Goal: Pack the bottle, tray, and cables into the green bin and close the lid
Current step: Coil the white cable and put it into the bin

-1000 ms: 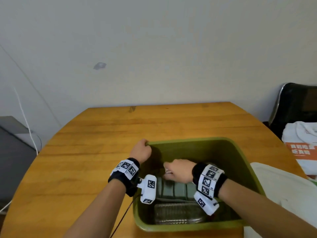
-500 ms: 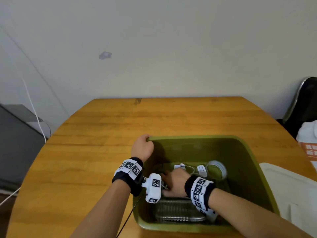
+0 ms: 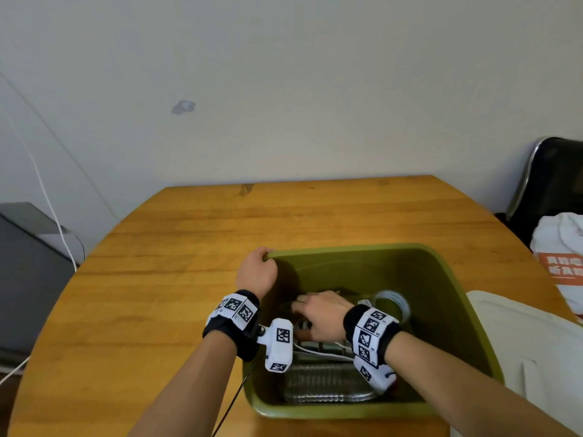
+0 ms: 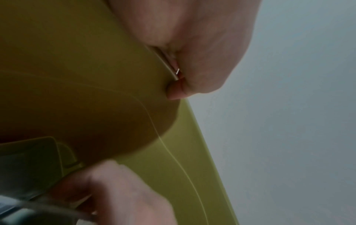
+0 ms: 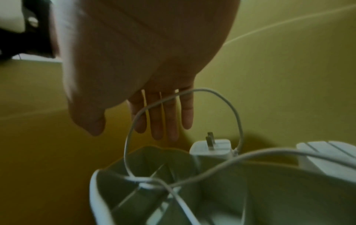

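Green plastic fills the lower middle of the head view: the green bin (image 3: 441,279) sits on the wooden table (image 3: 157,294), and the left hand (image 3: 256,272) curls over its far-left rim corner, gripping it to keep it steady. Inside, the right hand (image 3: 321,313) hovers with fingers (image 5: 165,121) straight and slack, holding nothing, just above the pale grey tray (image 5: 250,190). White cables (image 5: 192,97) loop up out of the tray, one arc rising in front of the fingers, with a white plug (image 5: 210,148) just beyond the tray's edge. The clear bottle (image 3: 325,386) lies on its side at the near end of the bin floor. The pale lid (image 3: 520,342) waits on the table at the lower right, outside the bin. Packing looks nearly finished; the sensible thing now is probably to press the springy cable loops flat below the rim, so nothing gets pinched when the lid goes on, and keep the rim grip firm meanwhile.
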